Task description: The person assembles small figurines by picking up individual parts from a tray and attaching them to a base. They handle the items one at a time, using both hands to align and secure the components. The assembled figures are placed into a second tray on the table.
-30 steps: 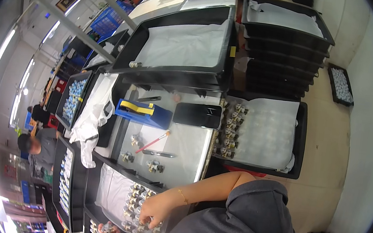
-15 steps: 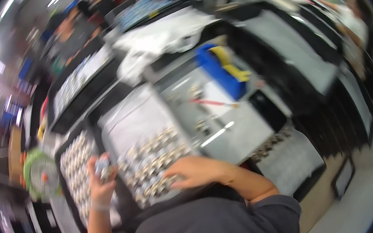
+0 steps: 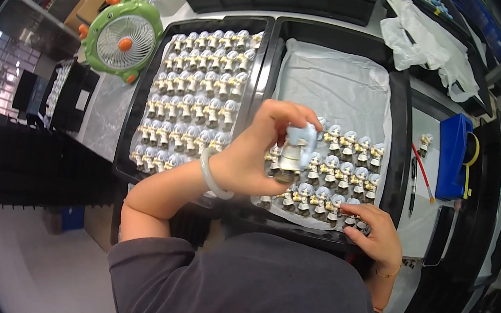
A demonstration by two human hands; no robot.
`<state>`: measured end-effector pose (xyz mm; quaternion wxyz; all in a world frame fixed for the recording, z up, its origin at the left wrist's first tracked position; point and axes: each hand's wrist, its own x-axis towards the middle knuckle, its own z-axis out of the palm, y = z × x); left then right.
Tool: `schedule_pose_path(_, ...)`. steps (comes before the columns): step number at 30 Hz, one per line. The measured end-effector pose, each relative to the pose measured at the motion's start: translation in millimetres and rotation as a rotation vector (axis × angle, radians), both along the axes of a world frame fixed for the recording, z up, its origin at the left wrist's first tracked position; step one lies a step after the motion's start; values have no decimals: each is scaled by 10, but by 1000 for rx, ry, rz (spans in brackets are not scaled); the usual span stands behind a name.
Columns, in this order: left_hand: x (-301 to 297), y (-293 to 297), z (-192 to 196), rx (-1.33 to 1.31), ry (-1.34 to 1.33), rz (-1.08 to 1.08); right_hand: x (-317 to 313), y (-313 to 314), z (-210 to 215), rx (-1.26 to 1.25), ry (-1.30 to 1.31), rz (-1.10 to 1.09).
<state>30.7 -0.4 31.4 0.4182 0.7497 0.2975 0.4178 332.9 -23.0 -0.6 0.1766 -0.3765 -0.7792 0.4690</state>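
In my left hand [image 3: 254, 151], thumb and fingers grip a small figurine [image 3: 291, 155] with pale blue hair, a white outfit and a dark base. It is raised above the right-hand tray [image 3: 396, 136], slightly blurred. Below it stand rows of similar figurines [image 3: 345, 175] on white paper filling the near part of that tray. My right hand [image 3: 378, 233] rests at the tray's near right corner, fingers and thumb curved around a figurine at the end of the nearest row. Its fingers partly cover the figurines there.
A second black tray [image 3: 133, 124] on the left holds several rows of figurines. Beyond its left corner stands a green fan [image 3: 126, 37]. To the right lie a red brush [image 3: 423, 170], a black pen [image 3: 412, 187], a blue holder [image 3: 452, 158] and a phone [image 3: 439, 235]. White plastic [image 3: 427, 44] lies far right.
My view has turned left, bringing the left tray and fan fully into sight. My left hand has carried its figurine from over the left tray to the right one. My right hand now sits at the near right corner.
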Motion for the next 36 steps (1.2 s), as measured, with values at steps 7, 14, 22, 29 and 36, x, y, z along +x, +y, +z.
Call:
schedule_pose_path(7, 31, -23, 168, 410, 488, 373, 2, 5, -16, -9, -5, 4)
schedule_pose_path(14, 36, -25, 130, 488, 544, 452, 2, 12, -21, -2, -7, 21)
schedule_pose_path(22, 44, -25, 114, 528, 559, 468, 7, 8, -23, -8, -6, 21)
schedule_pose_path(29, 60, -24, 73, 585, 560, 491, 8, 10, -21, -14, -4, 19)
schedule_pose_path(36, -495, -49, 547, 55, 502, 439, -10, -32, -47, -2, -31, -14)
